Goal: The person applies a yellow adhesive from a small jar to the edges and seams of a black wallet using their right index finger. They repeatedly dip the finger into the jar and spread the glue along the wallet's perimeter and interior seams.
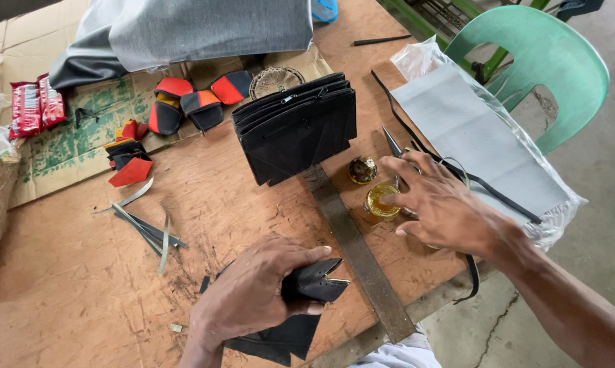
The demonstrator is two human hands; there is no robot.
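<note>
A: Left hand (249,293)?
B: Clamped on a folded black leather piece (314,281), stitch holes along one edge, near the front edge of the workbench (69,286). More black leather (280,341) lies under it.

A: Right hand (444,208)?
B: Fingers spread, closed on nothing, reaching to a small open jar of yellowish glue (381,202) near the right edge. The fingertips reach the jar; real contact, can't tell. Its round lid (363,170) lies just beside it.

A: What looks finished?
B: My read: a stack of black zippered pouches (295,127) stands upright mid-bench, apparently done. The piece in hand looks cut and punched, not yet assembled, so gluing and joining look left.

A: Anything else?
B: Long metal ruler (362,255) runs from the stack toward the front edge. Thin black strap (457,170) and a bagged grey sheet (478,146) at the right edge. Red-and-black cut parts (185,102) toward the back left, on cardboard (62,146). Trimmed offcut strips (147,232) left of centre. Green plastic chair (546,61) stands beyond the right edge.
</note>
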